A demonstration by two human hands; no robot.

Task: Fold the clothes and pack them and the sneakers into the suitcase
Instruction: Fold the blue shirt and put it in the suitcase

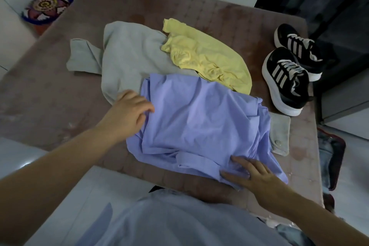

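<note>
Folding the crumpled lilac cotton shirt [199, 118]: left hand [129, 110] is pinching its side edge, right hand [253, 175] is pressing flat-fingered; next, I judge, doubling it over neatly.

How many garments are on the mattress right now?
3: a lavender shirt nearest the person; a grey garment behind and partly under it; a yellow garment overlapping the grey one, near the sneakers. More may hide underneath.

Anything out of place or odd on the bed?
Nothing spilled or torn. Yellow garment lies bunched on the grey garment, whose cuff pokes out from under the lilac shirt. Sneakers sit on the mattress by its right edge, beside the clothes. Mattress surface looks blotchy.
</note>
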